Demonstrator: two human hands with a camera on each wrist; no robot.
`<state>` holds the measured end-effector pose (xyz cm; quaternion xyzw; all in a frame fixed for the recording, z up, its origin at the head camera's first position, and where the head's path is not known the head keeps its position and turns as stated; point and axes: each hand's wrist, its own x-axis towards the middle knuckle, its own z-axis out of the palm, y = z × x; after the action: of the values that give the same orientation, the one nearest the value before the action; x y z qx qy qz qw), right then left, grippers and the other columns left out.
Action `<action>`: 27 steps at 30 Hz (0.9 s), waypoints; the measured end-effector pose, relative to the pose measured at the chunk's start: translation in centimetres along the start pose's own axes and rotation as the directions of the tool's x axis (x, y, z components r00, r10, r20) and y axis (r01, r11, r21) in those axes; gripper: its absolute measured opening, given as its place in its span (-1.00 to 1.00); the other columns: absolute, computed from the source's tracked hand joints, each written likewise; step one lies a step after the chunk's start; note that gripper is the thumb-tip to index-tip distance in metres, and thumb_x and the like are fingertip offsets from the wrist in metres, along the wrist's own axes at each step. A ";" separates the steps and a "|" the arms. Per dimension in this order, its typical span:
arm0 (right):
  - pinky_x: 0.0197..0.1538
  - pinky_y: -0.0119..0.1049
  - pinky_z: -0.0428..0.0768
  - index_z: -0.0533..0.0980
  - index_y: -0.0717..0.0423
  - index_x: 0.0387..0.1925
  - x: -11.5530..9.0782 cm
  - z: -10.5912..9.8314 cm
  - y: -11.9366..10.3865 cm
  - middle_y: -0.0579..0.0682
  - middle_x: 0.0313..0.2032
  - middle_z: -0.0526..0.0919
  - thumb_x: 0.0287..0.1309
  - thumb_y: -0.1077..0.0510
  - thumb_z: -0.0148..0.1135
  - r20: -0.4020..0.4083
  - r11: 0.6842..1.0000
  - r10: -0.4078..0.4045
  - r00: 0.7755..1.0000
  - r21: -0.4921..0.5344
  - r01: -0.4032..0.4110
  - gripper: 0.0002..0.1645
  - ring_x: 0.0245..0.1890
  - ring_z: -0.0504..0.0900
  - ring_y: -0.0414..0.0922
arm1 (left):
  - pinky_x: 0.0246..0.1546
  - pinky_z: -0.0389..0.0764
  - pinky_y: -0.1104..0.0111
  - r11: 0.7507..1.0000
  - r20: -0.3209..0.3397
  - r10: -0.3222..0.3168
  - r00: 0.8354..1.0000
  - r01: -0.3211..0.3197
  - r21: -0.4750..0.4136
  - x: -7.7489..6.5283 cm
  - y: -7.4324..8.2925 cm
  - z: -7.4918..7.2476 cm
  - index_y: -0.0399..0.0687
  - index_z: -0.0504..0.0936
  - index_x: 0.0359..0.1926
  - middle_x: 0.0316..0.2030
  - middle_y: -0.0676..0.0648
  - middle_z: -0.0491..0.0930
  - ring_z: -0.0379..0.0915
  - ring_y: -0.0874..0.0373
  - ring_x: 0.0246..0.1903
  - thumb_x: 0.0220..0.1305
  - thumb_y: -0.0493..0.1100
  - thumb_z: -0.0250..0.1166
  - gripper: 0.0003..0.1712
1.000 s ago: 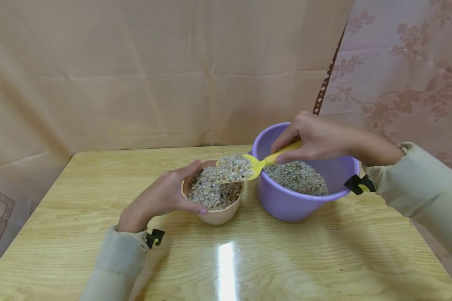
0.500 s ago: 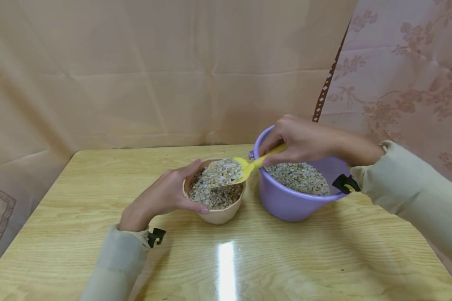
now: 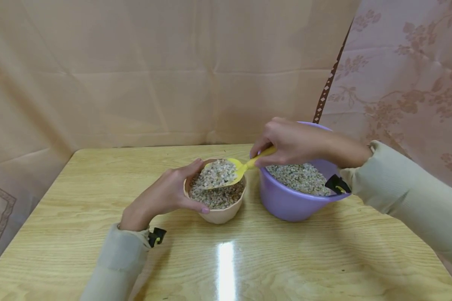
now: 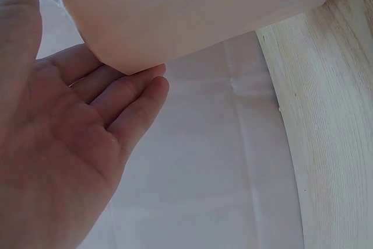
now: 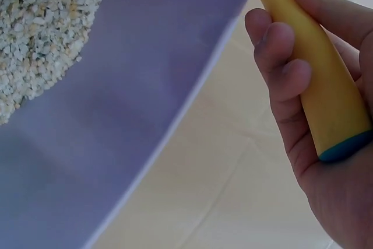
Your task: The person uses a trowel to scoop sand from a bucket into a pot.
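My left hand [image 3: 169, 192] grips the side of a peach-coloured pot [image 3: 220, 216], thumb on the near side and fingers on the far side. Gravel fills much of the pot. In the left wrist view, the pot [image 4: 192, 16] rests against the curled fingers [image 4: 122, 97]. With my right hand [image 3: 294, 142] I hold a small yellow shovel [image 3: 241, 169] by its handle. Its blade, heaped with gravel [image 3: 220, 172], is over the pot. The right wrist view shows fingers and thumb wrapped round the thick yellow handle [image 5: 326, 86], which has a blue-green end.
A purple bucket [image 3: 290, 205] with more gravel [image 3: 299, 177] stands right of the pot, beneath my right hand and forearm. Both containers stand on a wooden table [image 3: 278, 259]. Beige cloth [image 3: 154, 75] hangs behind it, and a patterned pink cloth [image 3: 410, 83] is at the right.
My right hand has moved left, bringing the loaded shovel from the pot's right side further over the pot. My left hand keeps its grip on the pot, almost unmoved.
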<state>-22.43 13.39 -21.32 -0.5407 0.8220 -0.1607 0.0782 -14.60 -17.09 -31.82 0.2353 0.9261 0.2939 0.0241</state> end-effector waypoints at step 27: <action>-0.27 -0.28 0.62 0.76 0.04 -0.32 1.6 -1.9 -2.7 -0.13 -0.36 0.76 0.12 0.16 0.43 0.094 0.982 0.002 0.996 -0.187 0.015 -0.91 -0.43 0.64 -0.27 | 0.35 0.29 0.09 1.000 0.002 -0.010 1.000 0.010 0.007 0.0 0.0 0.3 0.01 0.13 0.55 0.45 -0.15 0.22 0.20 0.03 0.39 -0.32 0.46 0.55 0.44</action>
<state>-21.29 11.31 -18.54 -0.5553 0.8271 -0.0574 0.0651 -14.52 -16.99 -32.04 0.2309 0.9283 0.2904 0.0257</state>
